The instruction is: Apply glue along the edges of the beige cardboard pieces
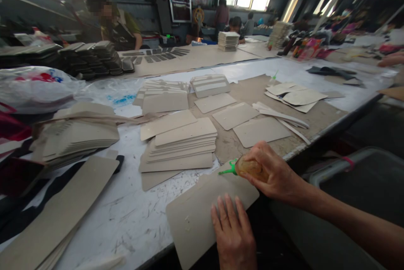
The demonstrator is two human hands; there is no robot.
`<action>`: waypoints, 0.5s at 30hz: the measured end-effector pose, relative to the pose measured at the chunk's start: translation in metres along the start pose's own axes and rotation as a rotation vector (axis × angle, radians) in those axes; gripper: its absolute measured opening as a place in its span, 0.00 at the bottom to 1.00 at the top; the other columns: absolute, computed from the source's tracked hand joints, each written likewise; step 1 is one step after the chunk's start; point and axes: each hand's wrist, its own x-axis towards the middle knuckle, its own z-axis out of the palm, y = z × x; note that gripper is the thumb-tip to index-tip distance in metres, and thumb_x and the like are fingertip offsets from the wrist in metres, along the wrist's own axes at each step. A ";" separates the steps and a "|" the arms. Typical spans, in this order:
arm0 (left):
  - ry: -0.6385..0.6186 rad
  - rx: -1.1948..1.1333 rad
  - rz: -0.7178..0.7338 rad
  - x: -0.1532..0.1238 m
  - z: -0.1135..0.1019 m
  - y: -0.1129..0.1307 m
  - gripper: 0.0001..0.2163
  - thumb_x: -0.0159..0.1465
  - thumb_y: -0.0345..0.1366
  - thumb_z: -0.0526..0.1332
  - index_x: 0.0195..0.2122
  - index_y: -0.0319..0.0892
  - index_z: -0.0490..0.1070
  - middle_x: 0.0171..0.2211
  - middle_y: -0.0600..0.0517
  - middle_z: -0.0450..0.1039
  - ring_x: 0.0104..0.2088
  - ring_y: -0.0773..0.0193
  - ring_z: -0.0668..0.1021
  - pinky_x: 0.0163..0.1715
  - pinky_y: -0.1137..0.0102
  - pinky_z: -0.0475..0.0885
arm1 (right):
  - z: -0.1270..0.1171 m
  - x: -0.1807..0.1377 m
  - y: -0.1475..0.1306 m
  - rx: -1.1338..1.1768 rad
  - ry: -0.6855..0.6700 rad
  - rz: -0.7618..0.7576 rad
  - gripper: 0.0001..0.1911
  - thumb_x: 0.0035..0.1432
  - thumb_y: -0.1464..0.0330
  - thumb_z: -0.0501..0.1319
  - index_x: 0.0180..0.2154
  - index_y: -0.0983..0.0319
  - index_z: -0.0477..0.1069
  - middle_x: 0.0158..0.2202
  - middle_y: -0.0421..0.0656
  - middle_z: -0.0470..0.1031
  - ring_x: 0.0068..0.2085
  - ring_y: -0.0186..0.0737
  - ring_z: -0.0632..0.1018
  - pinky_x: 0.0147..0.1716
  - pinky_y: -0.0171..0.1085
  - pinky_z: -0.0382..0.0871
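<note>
A large grey-beige board with rounded corners (195, 202) lies at the table's near edge, partly jutting over it. My left hand (234, 230) rests flat on this board, fingers stretched out. My right hand (274, 173) is wrapped round a glue bottle (251, 168), amber-coloured with a green nozzle. The bottle is tilted, its nozzle tip low over the board's far edge; I cannot tell if it touches. Just beyond the board stands a stack of similar boards (184, 141). Single boards (235, 115) lie on a brown sheet (240, 89) farther back.
Long boards (63, 211) and another stack (82, 131) occupy the left side, near a plastic bag (38, 89). White strips (284, 116) and pale cut pieces (296, 94) lie at the right. A grey bin (356, 177) stands beside the table. A co-worker (116, 26) sits across.
</note>
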 end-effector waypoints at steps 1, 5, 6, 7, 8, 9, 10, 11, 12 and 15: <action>-0.005 0.006 0.010 0.000 0.000 -0.001 0.17 0.61 0.25 0.54 0.49 0.34 0.73 0.52 0.35 0.74 0.56 0.42 0.73 0.52 0.43 0.71 | -0.002 -0.001 0.003 -0.009 0.007 0.006 0.12 0.54 0.74 0.64 0.40 0.58 0.66 0.38 0.44 0.67 0.40 0.43 0.71 0.38 0.41 0.71; -0.068 0.070 0.126 -0.002 -0.004 -0.011 0.17 0.61 0.26 0.55 0.51 0.34 0.72 0.52 0.34 0.73 0.53 0.41 0.76 0.50 0.44 0.73 | -0.007 -0.005 0.012 -0.033 0.037 0.013 0.12 0.55 0.74 0.63 0.40 0.58 0.65 0.38 0.44 0.66 0.39 0.43 0.71 0.38 0.41 0.71; -0.088 0.090 0.158 -0.002 -0.006 -0.013 0.17 0.61 0.26 0.56 0.52 0.34 0.72 0.52 0.34 0.73 0.52 0.41 0.76 0.49 0.45 0.74 | -0.008 -0.006 0.014 -0.041 0.044 0.015 0.12 0.55 0.73 0.63 0.40 0.58 0.65 0.38 0.44 0.65 0.39 0.43 0.71 0.39 0.41 0.71; -0.106 0.106 0.185 -0.002 -0.007 -0.015 0.18 0.61 0.26 0.56 0.52 0.35 0.72 0.53 0.34 0.73 0.52 0.41 0.76 0.49 0.46 0.74 | -0.010 -0.007 0.017 -0.052 0.053 0.019 0.12 0.55 0.73 0.63 0.41 0.58 0.65 0.38 0.44 0.65 0.39 0.43 0.71 0.38 0.42 0.71; -0.111 0.116 0.200 -0.002 -0.007 -0.017 0.18 0.61 0.26 0.56 0.53 0.35 0.71 0.53 0.35 0.73 0.52 0.41 0.76 0.49 0.46 0.74 | -0.011 -0.008 0.021 -0.066 0.059 0.025 0.11 0.56 0.73 0.63 0.41 0.58 0.66 0.38 0.44 0.65 0.39 0.43 0.71 0.38 0.42 0.71; -0.110 0.122 0.209 -0.002 -0.007 -0.018 0.18 0.62 0.27 0.56 0.53 0.35 0.71 0.53 0.35 0.73 0.52 0.42 0.76 0.49 0.46 0.74 | -0.013 -0.009 0.025 -0.081 0.065 0.032 0.11 0.56 0.72 0.64 0.41 0.58 0.66 0.38 0.44 0.65 0.39 0.44 0.71 0.38 0.42 0.71; -0.106 0.125 0.211 -0.001 -0.006 -0.019 0.19 0.62 0.27 0.56 0.54 0.36 0.71 0.53 0.35 0.73 0.53 0.42 0.76 0.49 0.47 0.74 | -0.015 -0.010 0.029 -0.093 0.069 0.037 0.11 0.56 0.71 0.64 0.41 0.58 0.66 0.38 0.44 0.65 0.39 0.44 0.71 0.38 0.43 0.71; -0.101 0.127 0.207 0.000 -0.005 -0.019 0.19 0.62 0.27 0.56 0.55 0.36 0.70 0.53 0.36 0.73 0.53 0.43 0.76 0.49 0.47 0.74 | -0.016 -0.012 0.033 -0.099 0.072 0.040 0.10 0.57 0.71 0.64 0.41 0.58 0.66 0.38 0.45 0.66 0.39 0.45 0.71 0.38 0.43 0.71; -0.093 0.129 0.196 0.001 -0.003 -0.018 0.20 0.62 0.28 0.56 0.56 0.37 0.69 0.54 0.36 0.73 0.53 0.43 0.76 0.50 0.47 0.74 | -0.018 -0.014 0.037 -0.098 0.074 0.043 0.10 0.57 0.70 0.64 0.40 0.58 0.66 0.38 0.45 0.66 0.39 0.45 0.72 0.38 0.44 0.71; -0.027 0.143 0.128 0.004 -0.004 -0.010 0.19 0.61 0.29 0.56 0.53 0.36 0.71 0.51 0.37 0.75 0.52 0.43 0.76 0.49 0.47 0.74 | -0.015 -0.021 0.039 -0.027 0.122 0.024 0.09 0.57 0.66 0.65 0.39 0.57 0.67 0.36 0.45 0.67 0.36 0.46 0.71 0.36 0.46 0.70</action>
